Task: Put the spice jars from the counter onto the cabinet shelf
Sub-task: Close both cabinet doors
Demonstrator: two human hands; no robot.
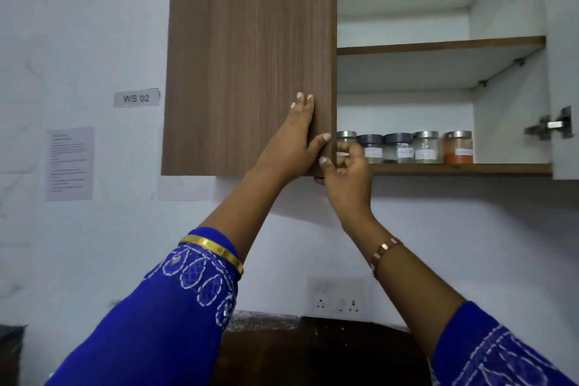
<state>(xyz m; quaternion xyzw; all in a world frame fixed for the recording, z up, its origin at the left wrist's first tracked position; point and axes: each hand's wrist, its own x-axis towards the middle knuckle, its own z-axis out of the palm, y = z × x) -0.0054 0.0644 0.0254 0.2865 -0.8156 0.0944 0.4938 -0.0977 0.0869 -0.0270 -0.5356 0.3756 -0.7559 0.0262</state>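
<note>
Several glass spice jars (404,148) stand in a row on the cabinet's lower shelf (463,168); the rightmost jar (458,147) holds orange powder. The leftmost jar (346,136) is partly hidden behind my right hand's fingers. My left hand (294,147) lies flat on the brown left cabinet door (247,56), with its thumb at the door's right edge. My right hand (347,178) is at the door's lower right corner; its thumb is on the front edge and its curled fingers reach behind it. Neither hand holds a jar.
The upper shelf (438,45) is bare. The right cabinet door (564,72) stands open, with a metal hinge (551,127) showing. The dark counter (313,351) lies below, with a wall socket (340,302) above it. A label (137,98) and a paper sheet (69,163) hang on the left wall.
</note>
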